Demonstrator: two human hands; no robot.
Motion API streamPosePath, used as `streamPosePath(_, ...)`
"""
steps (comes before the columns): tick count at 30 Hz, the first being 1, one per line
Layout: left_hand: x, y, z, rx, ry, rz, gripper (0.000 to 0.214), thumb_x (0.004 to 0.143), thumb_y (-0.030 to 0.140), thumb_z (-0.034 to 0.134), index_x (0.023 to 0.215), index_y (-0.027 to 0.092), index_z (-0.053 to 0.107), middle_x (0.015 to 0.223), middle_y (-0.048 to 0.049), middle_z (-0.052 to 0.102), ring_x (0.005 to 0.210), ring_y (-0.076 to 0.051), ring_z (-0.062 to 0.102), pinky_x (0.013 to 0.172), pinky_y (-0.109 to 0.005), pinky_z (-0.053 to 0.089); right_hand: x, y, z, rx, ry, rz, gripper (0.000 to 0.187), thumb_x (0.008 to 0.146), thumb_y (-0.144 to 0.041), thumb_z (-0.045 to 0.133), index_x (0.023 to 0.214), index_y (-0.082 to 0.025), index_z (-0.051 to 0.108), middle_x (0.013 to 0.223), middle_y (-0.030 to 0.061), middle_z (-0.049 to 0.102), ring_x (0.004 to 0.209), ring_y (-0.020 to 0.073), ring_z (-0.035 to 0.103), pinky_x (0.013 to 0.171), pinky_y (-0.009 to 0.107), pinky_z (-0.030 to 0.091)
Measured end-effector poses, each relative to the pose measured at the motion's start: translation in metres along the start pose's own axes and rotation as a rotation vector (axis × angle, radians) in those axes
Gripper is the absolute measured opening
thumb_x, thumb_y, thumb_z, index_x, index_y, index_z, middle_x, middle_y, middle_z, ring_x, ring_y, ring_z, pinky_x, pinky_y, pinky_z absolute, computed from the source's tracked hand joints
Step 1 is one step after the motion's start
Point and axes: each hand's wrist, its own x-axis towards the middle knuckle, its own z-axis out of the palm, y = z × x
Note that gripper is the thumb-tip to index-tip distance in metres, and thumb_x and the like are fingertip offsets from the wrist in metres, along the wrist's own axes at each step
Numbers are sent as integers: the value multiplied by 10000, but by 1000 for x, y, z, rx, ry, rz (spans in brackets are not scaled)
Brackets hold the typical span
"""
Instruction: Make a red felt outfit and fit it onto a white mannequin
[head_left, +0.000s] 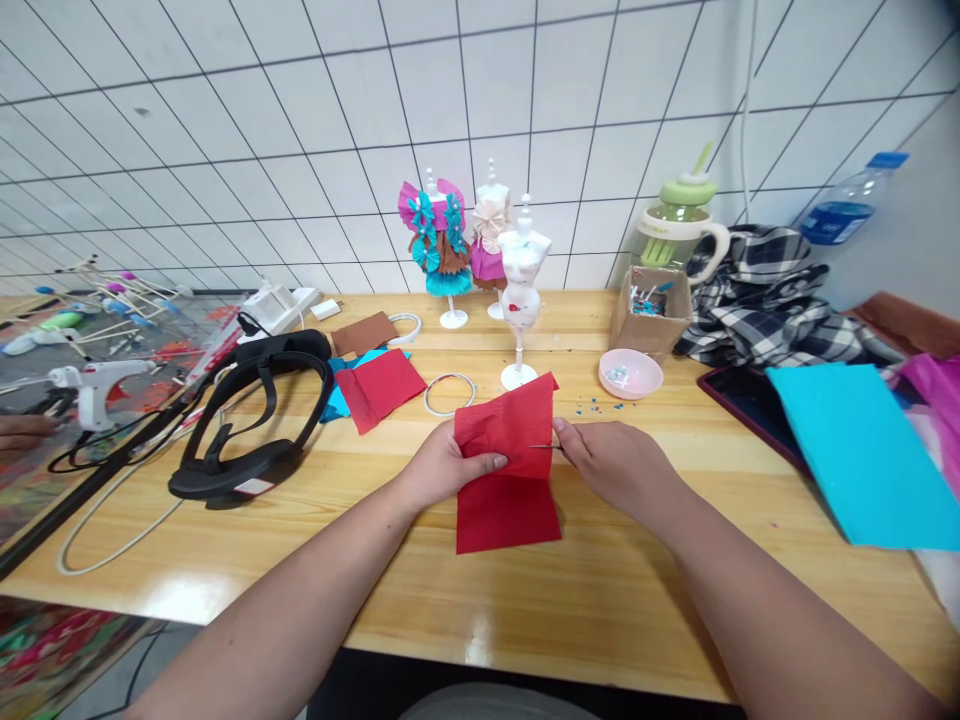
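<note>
A wooden table (525, 610) bears a bowl (634, 389), box (649, 332) and mannequins (521, 300).

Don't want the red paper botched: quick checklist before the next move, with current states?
1. Left hand on red paper: ok, thumb pressed on its face.
2. Right hand holding thin metal tool: ok, tip over the paper.
3. Left hand clear of tip: ok, visible gap.
4. Paper lying flat: not ok, upper part lifted and creased.
5. Tool open or shut: cannot tell, mostly hidden.
6. Front mannequin untouched by paper: cannot tell, they overlap in view.
</note>
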Motion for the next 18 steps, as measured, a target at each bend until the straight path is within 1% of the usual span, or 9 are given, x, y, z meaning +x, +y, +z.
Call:
streamPosePath(8, 0, -3, -1, 15, -6, 9, 339, 699, 280, 779, 977, 127, 662, 1035, -87, 717, 941, -245, 670, 860, -361, 525, 1, 3, 2, -16, 19, -8, 640, 987, -487, 98, 761, -218, 633, 841, 80, 713, 797, 235, 647, 577, 299, 259)
streamPosePath(18, 0, -2, 0, 7, -4, 8, 367, 704, 285, 779, 1012, 127, 656, 1067, -96, 714, 973, -263, 667, 868, -368, 523, 1, 2, 2, -38, 24, -18, 633, 992, -489, 101, 784, -228, 638, 854, 69, 721, 796, 226, 649, 569, 293, 253)
